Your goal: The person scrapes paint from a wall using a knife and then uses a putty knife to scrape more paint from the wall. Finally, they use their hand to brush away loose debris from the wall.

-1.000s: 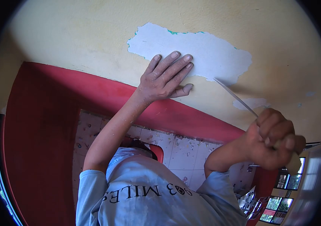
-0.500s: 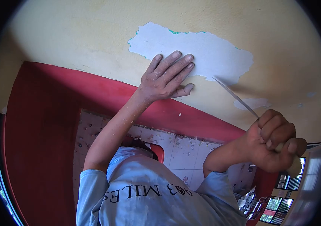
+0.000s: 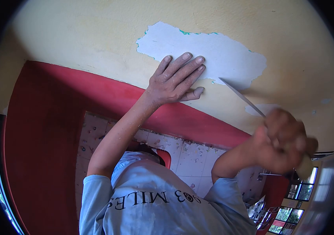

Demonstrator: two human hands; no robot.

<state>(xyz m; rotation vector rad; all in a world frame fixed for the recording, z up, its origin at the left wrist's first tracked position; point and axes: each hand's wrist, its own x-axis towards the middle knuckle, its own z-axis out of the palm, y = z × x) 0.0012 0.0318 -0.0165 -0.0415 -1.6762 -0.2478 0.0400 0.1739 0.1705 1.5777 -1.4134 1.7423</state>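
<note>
My left hand (image 3: 176, 78) lies flat against the wall, fingers spread over the lower edge of a bare white patch (image 3: 229, 55) and holding nothing. Flakes and dust cling to its skin and the forearm. My right hand (image 3: 286, 143), smeared by motion, is wrapped round the handle (image 3: 305, 168) of a scraper (image 3: 242, 96). Its thin blade appears nearly edge-on, slanting up to the left. The tip meets the patch's lower edge, right of my left hand. Ragged cream paint (image 3: 96, 39) with green traces borders the patch.
A smaller bare patch (image 3: 263, 109) lies behind the blade. Below the cream paint runs a red wall band (image 3: 182, 117). Paint chips litter the tiled floor (image 3: 190, 160), where part of a red chair (image 3: 166, 158) shows. Windows (image 3: 288, 213) stand at lower right and far left.
My right hand and the scraper have shifted slightly left along the patch's lower edge. A falling chip seen earlier is out of sight. My left hand stays on the wall.
</note>
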